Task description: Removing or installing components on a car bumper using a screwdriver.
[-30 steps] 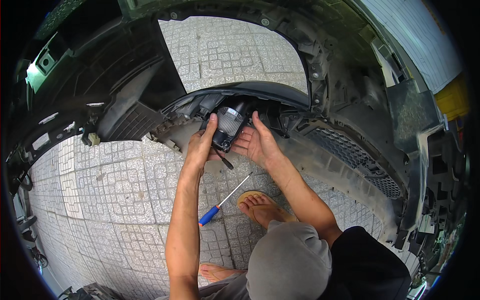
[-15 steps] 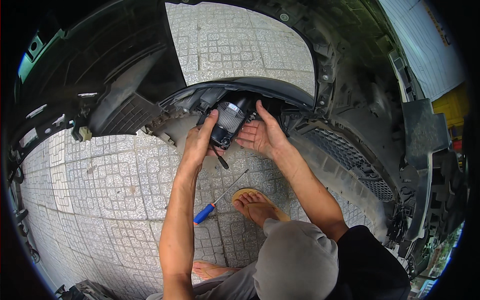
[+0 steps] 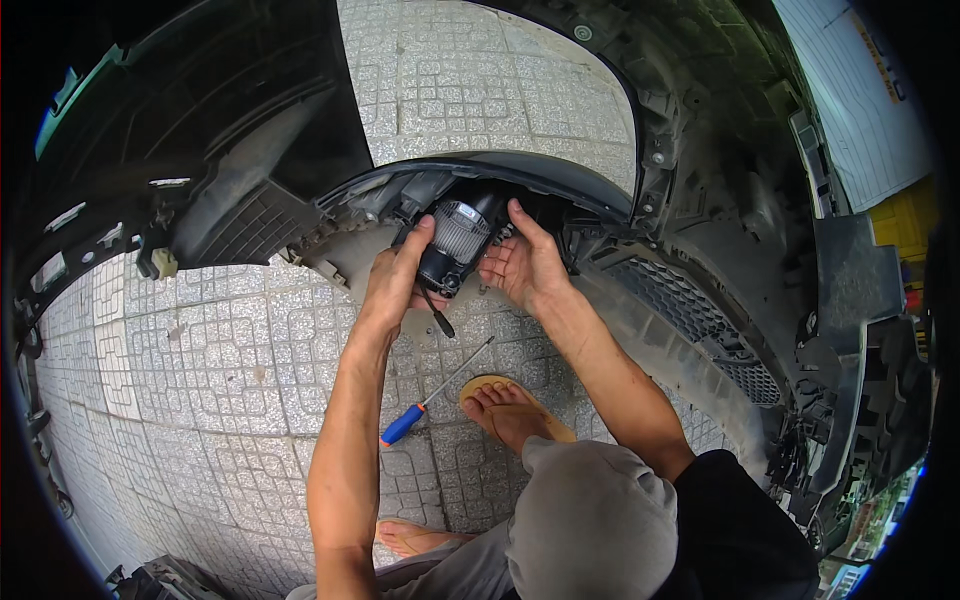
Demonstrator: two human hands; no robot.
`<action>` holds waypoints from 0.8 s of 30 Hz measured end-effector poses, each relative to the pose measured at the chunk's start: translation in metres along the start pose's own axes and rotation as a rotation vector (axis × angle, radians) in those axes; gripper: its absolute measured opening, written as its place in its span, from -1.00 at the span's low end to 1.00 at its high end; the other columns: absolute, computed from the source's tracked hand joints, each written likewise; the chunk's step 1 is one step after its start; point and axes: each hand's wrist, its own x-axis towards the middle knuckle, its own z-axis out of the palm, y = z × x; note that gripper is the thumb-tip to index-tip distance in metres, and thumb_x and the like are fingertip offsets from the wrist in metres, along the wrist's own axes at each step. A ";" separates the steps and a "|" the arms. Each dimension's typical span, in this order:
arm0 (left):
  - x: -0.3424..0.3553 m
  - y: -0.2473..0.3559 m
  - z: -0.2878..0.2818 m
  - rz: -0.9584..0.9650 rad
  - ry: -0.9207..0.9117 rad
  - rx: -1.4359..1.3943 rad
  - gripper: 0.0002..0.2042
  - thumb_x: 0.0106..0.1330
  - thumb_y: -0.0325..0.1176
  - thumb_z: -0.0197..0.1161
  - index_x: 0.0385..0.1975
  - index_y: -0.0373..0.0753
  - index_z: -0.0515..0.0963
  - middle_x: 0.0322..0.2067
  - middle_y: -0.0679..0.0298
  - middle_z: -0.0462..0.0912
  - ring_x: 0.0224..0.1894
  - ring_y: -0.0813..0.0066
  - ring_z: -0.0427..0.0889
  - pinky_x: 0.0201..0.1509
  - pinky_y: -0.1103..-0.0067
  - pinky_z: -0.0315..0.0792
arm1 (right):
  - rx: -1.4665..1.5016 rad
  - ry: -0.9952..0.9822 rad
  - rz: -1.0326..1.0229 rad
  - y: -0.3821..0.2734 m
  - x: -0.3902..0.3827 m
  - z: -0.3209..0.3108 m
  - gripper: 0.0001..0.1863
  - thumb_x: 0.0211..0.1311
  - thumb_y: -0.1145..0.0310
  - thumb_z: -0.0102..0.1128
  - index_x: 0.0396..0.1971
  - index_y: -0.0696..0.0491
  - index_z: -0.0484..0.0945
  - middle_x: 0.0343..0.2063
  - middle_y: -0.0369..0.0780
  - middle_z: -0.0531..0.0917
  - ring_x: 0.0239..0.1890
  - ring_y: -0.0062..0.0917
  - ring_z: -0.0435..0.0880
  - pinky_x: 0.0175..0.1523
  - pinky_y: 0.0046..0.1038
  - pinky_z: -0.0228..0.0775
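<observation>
My left hand (image 3: 393,280) grips a black unit with a finned grey heat sink (image 3: 462,232), thumb along its left side and fingers underneath. From its lower end hangs a short black cable (image 3: 440,318) with a plug on it. The unit sits tilted at the inner edge of a black car bumper (image 3: 540,172). On its right side my right hand (image 3: 535,270) is open, thumb raised and fingers stretched toward the unit; whether the fingertips touch it is hidden.
A screwdriver (image 3: 404,425) with a blue and orange handle lies on the patterned paving (image 3: 230,390) near my sandalled foot (image 3: 515,415). The bumper curves round on both sides, with a honeycomb grille (image 3: 690,310) at right and a dark panel (image 3: 250,150) at left.
The view has shifted slightly. My right hand has moved a little, its fingers closer beside the finned unit. The left hand keeps its grip.
</observation>
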 end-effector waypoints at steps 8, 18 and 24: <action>-0.001 0.000 -0.004 0.010 -0.006 0.000 -0.20 0.32 0.37 0.11 -0.13 -0.50 0.61 -0.43 0.11 0.71 -0.60 0.40 0.71 -0.63 0.66 0.57 | -0.056 0.008 -0.029 0.002 0.001 0.004 -0.22 0.10 -0.43 0.29 -0.17 0.10 0.50 -0.36 -0.21 0.66 -0.31 -0.48 0.68 -0.11 -0.49 0.40; -0.008 -0.004 0.005 0.017 0.035 -0.041 -0.16 0.28 0.40 0.16 -0.02 -0.48 0.57 -0.34 0.10 0.70 -0.53 0.43 0.72 -0.53 0.64 0.64 | 0.030 -0.100 -0.117 0.027 -0.019 -0.013 -0.13 0.30 -0.38 0.14 0.12 0.23 0.41 -0.04 -0.08 0.61 -0.05 -0.38 0.67 0.06 -0.31 0.52; -0.024 -0.010 0.007 0.054 0.128 -0.078 -0.06 0.26 0.42 0.20 0.15 -0.54 0.43 -0.21 0.04 0.68 -0.41 0.36 0.75 -0.36 0.58 0.70 | 0.019 -0.112 -0.066 0.061 -0.035 -0.019 -0.18 0.40 -0.30 0.08 0.25 0.21 0.37 0.06 -0.10 0.61 0.05 -0.39 0.64 0.10 -0.34 0.49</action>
